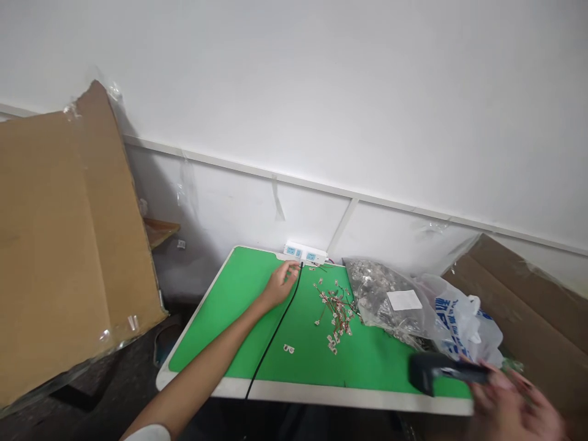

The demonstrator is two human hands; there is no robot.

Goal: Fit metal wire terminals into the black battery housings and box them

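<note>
At the back edge of the green-topped bench (239, 294), the left hand (281, 284), grip unclear, should steady the thin black cord (274, 335), while the right hand (509, 398) grasps a dark, gun-shaped device (422, 370) near the front-right corner.

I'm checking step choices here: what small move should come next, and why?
I'd probably have the left hand check the black cable at the power strip: it is beside the cable's end there, while the right hand holds a dark tool.
</note>
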